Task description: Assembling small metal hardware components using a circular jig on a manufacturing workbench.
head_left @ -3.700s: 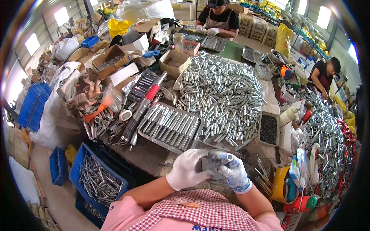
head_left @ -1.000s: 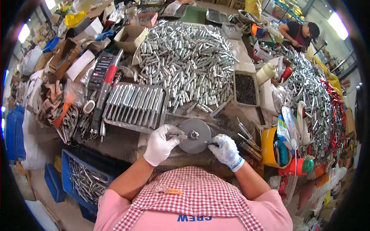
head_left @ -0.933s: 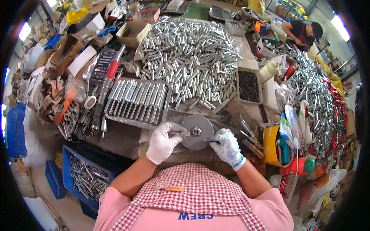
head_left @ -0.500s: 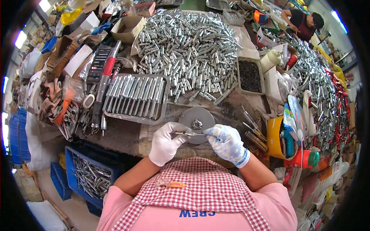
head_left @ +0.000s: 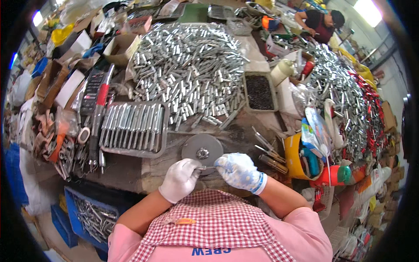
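My left hand (head_left: 180, 180), in a white glove, pinches one end of a slim silvery metal rod (head_left: 206, 167). The other end is between the fingertips of my right hand (head_left: 239, 171), which wears a blue-and-white patterned glove. Only a short middle stretch of the rod shows; the fingers cover the rest. Both hands are level in front of my checked apron, just on the near side of a round grey disc (head_left: 190, 147) with a small cluster of metal bits (head_left: 202, 153) at its centre. Left of the disc, a clear tray (head_left: 165, 124) carries a row of metal rods (head_left: 131, 129).
A large heap of metal pieces (head_left: 187, 72) covers the table's far middle. Right of it stands a box of small black parts (head_left: 259, 92). Screwdriver-like tools (head_left: 271, 153) and a yellow container (head_left: 293, 157) lie right. A blue crate (head_left: 72, 214) is lower left. Another person (head_left: 321, 24) works far right.
My hands have drawn closer together, so less of the rod shows between them. The whole view has shifted, with the table contents now further left and slightly lower.
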### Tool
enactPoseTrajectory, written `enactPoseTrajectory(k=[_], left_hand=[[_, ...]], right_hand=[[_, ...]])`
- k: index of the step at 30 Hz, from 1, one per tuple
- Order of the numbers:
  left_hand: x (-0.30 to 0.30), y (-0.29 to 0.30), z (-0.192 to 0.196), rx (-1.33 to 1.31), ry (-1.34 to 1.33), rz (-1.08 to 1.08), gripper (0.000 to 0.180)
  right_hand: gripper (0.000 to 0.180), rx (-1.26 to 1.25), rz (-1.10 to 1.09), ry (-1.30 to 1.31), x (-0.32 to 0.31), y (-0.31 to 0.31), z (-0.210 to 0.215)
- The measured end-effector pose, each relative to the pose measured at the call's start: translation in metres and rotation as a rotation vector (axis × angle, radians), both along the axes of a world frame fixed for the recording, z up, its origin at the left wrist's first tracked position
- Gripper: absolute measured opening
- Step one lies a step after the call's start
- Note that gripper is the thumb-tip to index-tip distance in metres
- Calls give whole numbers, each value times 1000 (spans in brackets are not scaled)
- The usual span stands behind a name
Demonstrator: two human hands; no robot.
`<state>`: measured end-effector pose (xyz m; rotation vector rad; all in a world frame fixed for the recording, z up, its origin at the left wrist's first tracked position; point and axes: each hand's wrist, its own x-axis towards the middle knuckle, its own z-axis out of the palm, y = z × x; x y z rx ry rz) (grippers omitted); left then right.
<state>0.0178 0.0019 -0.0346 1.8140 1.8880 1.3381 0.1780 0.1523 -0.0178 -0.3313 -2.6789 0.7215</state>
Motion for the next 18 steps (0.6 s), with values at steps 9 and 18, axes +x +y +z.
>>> enactPoseTrajectory(k=[9,18], left_hand=[[4,5,-13,6,-68,105,16],[-2,-2,-9,-26,-37,163,14]], right_hand=[[35,-170,-483,-207,21,108,-13],[17,200,-663,-647,-15,150,-25]])
